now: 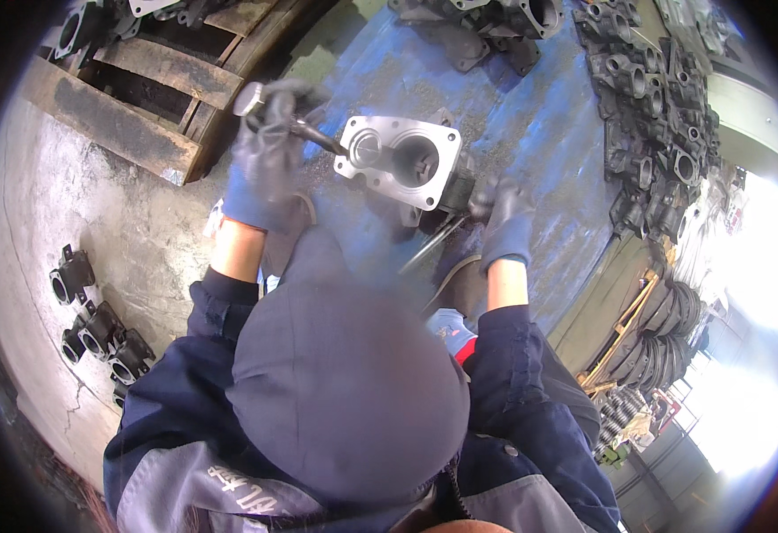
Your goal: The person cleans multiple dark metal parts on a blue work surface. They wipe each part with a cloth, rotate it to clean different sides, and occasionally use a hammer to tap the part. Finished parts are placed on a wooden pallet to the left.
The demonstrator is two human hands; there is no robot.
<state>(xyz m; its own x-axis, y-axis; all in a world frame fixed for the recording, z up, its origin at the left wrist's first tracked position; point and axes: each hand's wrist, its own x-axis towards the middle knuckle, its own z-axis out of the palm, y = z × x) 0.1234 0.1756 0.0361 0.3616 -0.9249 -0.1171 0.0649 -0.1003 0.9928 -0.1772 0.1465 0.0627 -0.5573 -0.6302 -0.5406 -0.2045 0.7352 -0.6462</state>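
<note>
A metal casting (378,182) with a bright flat flange and two round openings sits on the blue worktop in front of me. My left hand (269,151), gloved and slightly blurred, is closed round a dark rod-shaped tool (321,139) with a wide bright end. The tool's far tip reaches the left edge of the flange. At the casting's right side, my right hand (502,218), also gloved, has its fingers curled at the upper end of a thin metal rod (433,244). Its fingertips are hard to make out.
Many dark castings (638,107) crowd the worktop's right side. More castings (487,31) lie at its far edge. A wooden pallet (114,111) carrying parts stands at the far left. Several small castings (96,329) rest on the concrete floor at left.
</note>
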